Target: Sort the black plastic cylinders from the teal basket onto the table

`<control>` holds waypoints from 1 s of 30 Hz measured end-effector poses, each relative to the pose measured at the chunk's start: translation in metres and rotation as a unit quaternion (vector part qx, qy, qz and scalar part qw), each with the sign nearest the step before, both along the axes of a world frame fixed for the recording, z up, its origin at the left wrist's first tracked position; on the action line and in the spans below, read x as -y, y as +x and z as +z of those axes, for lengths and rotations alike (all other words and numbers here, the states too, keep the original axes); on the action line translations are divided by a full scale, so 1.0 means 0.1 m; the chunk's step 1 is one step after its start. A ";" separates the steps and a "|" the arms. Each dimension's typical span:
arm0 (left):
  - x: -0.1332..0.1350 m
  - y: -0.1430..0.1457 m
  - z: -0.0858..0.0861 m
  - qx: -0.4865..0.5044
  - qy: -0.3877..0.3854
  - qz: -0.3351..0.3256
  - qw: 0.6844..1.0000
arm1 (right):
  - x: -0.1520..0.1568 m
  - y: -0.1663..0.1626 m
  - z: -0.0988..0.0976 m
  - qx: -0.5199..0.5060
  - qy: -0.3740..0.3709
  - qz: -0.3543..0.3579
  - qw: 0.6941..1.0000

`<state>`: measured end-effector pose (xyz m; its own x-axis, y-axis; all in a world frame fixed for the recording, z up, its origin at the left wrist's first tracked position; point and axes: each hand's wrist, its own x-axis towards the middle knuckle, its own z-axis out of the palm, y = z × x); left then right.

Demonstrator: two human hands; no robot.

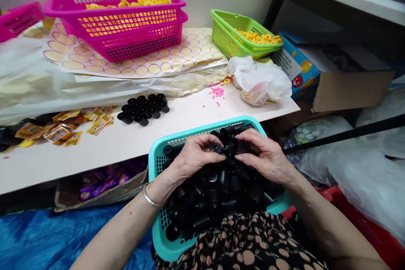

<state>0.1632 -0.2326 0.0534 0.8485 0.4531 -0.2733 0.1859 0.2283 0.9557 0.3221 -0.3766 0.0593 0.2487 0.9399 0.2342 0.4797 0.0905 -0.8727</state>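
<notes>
A teal basket (157, 164) rests on my lap, heaped with several small black plastic tubes (209, 198). Both hands hover over the heap. My left hand (194, 155), with a silver bangle on its wrist, pinches a black tube (217, 148) between thumb and fingers. My right hand (264, 155) is curled round another black piece (242, 147) right beside it, fingertips almost touching the left hand's. A cluster of black tubes (144, 109) stands upright on the white table (126, 139) beyond the basket.
Two stacked pink baskets (126, 25) of yellow rings and a green basket (236, 33) of yellow pieces sit at the back. Sticker sheets (164, 61), yellow labels (66, 128), pink beads (217, 91), a white plastic bag (259, 80) and an open cardboard box (332, 76) lie around.
</notes>
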 end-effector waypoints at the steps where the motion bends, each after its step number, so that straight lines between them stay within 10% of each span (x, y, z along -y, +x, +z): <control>1: 0.01 0.00 0.00 -0.016 0.013 -0.005 1.000 | -0.02 -0.01 0.01 0.026 0.009 0.013 1.000; 8: -0.03 -0.02 0.01 -0.031 0.201 -0.068 0.977 | -0.09 -0.03 0.02 0.109 0.007 0.069 0.992; 17: -0.07 -0.03 -0.05 -0.036 0.217 -0.103 0.970 | -0.10 -0.02 0.00 0.172 -0.021 0.104 0.979; 24: -0.05 -0.05 -0.10 -0.024 0.123 -0.018 0.992 | -0.16 -0.09 0.03 0.181 -0.032 0.109 0.977; 30: 0.06 -0.06 -0.09 0.042 0.208 0.075 0.974 | -0.37 -0.16 0.00 0.126 0.040 0.047 0.990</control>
<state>0.1572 -0.2388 0.0446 0.7760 0.6300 0.0292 0.0965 -0.1644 0.9817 0.3059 -0.3400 0.0595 0.0854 0.9318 0.3528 0.6673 0.2095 -0.7147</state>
